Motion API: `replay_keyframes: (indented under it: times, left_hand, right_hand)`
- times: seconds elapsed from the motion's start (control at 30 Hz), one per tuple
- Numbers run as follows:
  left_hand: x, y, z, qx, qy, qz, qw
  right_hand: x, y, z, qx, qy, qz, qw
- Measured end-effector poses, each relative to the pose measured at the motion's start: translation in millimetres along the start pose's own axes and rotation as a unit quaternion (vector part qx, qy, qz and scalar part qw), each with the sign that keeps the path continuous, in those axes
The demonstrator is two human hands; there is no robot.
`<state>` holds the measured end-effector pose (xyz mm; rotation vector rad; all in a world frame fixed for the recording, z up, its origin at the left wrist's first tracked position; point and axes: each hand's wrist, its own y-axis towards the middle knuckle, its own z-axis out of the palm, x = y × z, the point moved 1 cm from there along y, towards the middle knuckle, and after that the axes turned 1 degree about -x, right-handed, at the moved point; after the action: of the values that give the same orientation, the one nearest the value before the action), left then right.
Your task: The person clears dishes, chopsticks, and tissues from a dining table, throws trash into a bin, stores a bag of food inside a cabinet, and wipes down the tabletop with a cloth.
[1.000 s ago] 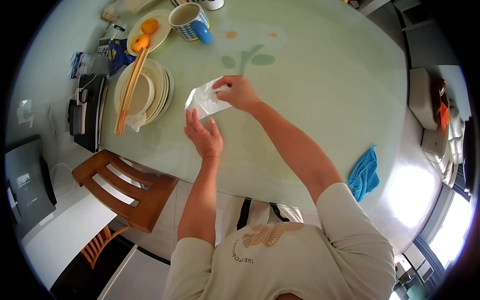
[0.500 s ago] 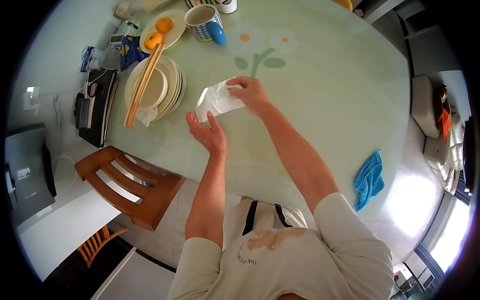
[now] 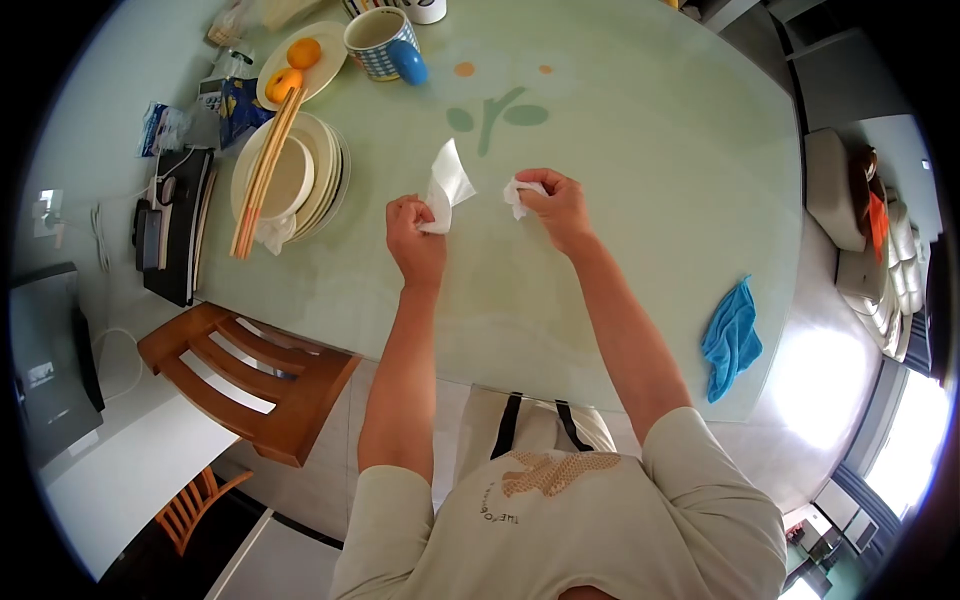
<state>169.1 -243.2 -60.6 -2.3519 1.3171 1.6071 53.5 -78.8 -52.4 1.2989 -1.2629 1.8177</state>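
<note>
White sheet (image 3: 452, 178), in the head view, is at the upper middle of the frame above the counter (image 3: 640, 190), gripped in the left hand (image 3: 414, 235), its fingers curled closed. Just right of it, the right hand (image 3: 560, 210) pinches a crumpled white piece (image 3: 517, 198) between closed fingertips. At upper left, chopsticks (image 3: 268, 175) lie across a bowl (image 3: 294, 182) on stacked plates (image 3: 326, 178), near 2 orange fruits (image 3: 304, 53) and 1 checked mug (image 3: 372, 50); a blue cloth (image 3: 732, 340) lies at right

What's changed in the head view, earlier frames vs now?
Left hand now grips the larger white piece; right hand has moved right, apart from it, pinching a smaller white piece. Plates, chopsticks, mug, blue cloth unmoved.
</note>
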Motion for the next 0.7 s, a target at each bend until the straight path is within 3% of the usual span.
replay_keyframes:
  times: [0.13, 0.17, 0.2, 0.27, 0.33, 0.37, 0.43, 0.57, 0.63, 0.67, 0.7]
  left_hand:
    - [-8, -4, 3, 0.073, -0.119, -0.064, 0.988]
    - [-9, -5, 6, 0.060, -0.245, -0.225, 0.941]
    - [-13, -5, 7, 0.043, -0.360, -0.378, 0.852]
    - [-14, -5, 8, 0.062, -0.378, -0.407, 0.829]
    - [-7, -5, 12, 0.153, -0.322, -0.311, 0.881]
    - [-4, -10, 14, 0.155, -0.322, -0.311, 0.881]
    - [-28, -10, 11, 0.185, -0.112, -0.072, 0.974]
    - [-53, -22, 16, 0.108, -0.105, 0.008, 0.988]
    - [-54, -27, 20, 0.107, -0.099, 0.037, 0.989]
    - [-54, -29, 22, 0.102, -0.093, 0.065, 0.988]
    - [-53, -30, 23, 0.104, -0.093, 0.065, 0.988]
  right_hand:
    - [-3, -5, -20, -0.017, 0.043, 0.017, 0.999]
    - [-4, -6, -26, -0.018, 0.045, 0.017, 0.999]
    - [-5, -8, -30, -0.023, 0.056, 0.027, 0.998]
    - [-6, -11, -39, -0.030, 0.068, 0.037, 0.997]
    - [-8, -11, -48, -0.036, 0.068, 0.034, 0.996]
    - [-9, -11, -53, -0.038, 0.068, 0.035, 0.996]
    - [-11, -11, -62, -0.040, 0.027, 0.012, 0.999]
    - [-10, -13, -77, -0.075, -0.094, -0.025, 0.993]
    - [-8, -16, -83, -0.103, -0.219, -0.061, 0.968]
    - [-9, -18, -86, -0.105, -0.219, -0.059, 0.968]
    - [-8, -19, -87, -0.104, -0.258, -0.119, 0.953]
